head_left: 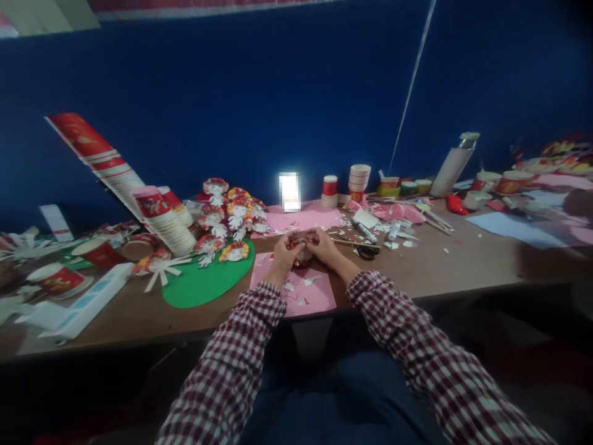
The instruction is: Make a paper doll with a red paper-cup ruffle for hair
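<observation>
Both my hands meet over a pink paper sheet [319, 300] at the table's front edge. My left hand [285, 254] curls its fingers round one side of a small red-and-white paper craft piece [303, 258]. From the other side my right hand [324, 248] grips the same piece, thumb near thumb. My fingers hide much of it, so its full shape cannot be made out. Paper scraps lie on the pink sheet below. To the right of my right hand are black-handled scissors [368, 251] and a thin stick [345, 242].
Similar red, yellow and white paper figures [238, 213] are heaped beside a green oval sheet [208, 284]. Tall stacked paper cups [171, 216] lean at left. A pixelated bright patch [290, 191] stands ahead. A flask [456, 164] and markers [365, 232] are at right.
</observation>
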A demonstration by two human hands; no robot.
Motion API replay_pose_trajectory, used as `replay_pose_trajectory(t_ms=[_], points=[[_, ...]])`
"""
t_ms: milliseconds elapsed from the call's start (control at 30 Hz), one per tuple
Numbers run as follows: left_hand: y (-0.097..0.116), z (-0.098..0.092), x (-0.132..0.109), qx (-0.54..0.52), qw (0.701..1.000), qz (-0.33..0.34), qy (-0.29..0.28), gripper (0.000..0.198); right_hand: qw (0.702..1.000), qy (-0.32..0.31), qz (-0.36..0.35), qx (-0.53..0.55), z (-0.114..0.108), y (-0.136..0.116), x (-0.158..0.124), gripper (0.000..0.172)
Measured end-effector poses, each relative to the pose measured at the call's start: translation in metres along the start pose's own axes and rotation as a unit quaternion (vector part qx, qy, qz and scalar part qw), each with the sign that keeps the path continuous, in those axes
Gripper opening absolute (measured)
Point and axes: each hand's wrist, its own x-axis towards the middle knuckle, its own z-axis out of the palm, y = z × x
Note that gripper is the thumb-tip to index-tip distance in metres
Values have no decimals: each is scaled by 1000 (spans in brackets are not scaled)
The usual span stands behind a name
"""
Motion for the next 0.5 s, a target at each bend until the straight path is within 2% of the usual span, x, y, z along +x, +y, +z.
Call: replay_pose_trajectory(t_ms=[133, 500], points=[[4, 1, -4, 4, 1000, -18, -7, 39, 999, 0, -21, -24, -1, -2, 0, 26], [6, 0, -3, 15, 999, -24, 27, 33, 998, 15, -29, -48, -1, -4, 1, 22]])
